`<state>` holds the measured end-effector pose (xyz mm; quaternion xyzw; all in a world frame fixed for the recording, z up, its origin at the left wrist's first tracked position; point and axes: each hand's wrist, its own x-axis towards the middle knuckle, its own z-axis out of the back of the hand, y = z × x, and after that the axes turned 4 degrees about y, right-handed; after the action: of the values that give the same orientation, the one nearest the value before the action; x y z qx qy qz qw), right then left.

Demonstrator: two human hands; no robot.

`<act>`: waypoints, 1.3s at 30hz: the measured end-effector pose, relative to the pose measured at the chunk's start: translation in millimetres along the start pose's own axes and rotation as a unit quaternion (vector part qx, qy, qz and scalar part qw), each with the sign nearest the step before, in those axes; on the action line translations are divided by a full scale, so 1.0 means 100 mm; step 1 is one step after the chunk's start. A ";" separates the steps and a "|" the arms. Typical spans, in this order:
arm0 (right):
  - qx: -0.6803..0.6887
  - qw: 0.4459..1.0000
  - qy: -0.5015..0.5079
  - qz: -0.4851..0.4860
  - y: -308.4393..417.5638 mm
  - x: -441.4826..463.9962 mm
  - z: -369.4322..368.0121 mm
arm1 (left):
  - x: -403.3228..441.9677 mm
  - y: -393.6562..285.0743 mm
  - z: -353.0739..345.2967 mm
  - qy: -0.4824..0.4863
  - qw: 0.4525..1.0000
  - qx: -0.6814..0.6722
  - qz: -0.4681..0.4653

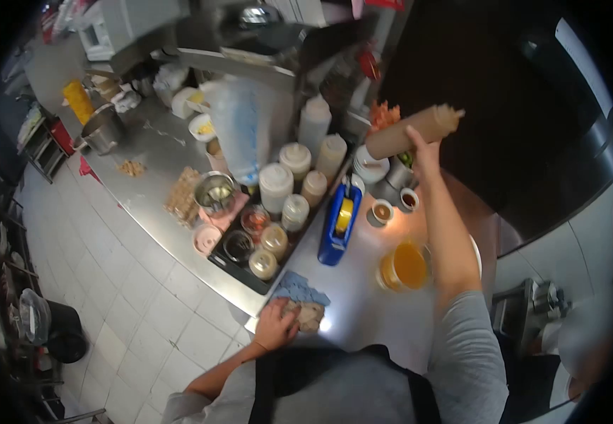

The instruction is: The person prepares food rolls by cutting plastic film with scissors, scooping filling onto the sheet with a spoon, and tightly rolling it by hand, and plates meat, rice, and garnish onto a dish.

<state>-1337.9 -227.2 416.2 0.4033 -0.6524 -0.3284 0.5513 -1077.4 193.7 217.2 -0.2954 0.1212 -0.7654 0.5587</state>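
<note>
In my raised right hand point(425, 150) is a squeeze bottle point(409, 132) of brownish sauce, tilted nearly sideways with its nozzle toward the upper right. Below it stand two small cups of sauce, one light brown point(380, 212) and one dark point(409, 199). My left hand point(276, 324) lies on a beige cloth point(309, 316) at the counter's near edge, its fingers bent over it. Whether it grips the cloth I cannot tell. A blue cloth point(299, 287) touches the beige one. A blue tape dispenser point(336, 225) stands between my hands.
A container of orange liquid point(402, 267) stands near my right forearm. To the left, a black tray point(250, 277) holds several jars and squeeze bottles point(276, 186). A metal bowl point(215, 193) and a pot point(103, 130) sit on the steel counter point(152, 180). A person point(589, 346) is at the right.
</note>
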 end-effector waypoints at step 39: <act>-0.684 0.640 0.306 0.169 1.88 0.57 -3.90 | -2.96 0.57 0.24 -0.167 0.916 0.081 0.356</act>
<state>-989.1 -185.6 675.1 -0.1288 -0.0926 -0.4403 0.8837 -959.5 452.1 113.2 -0.3096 0.0607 -0.4626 0.8285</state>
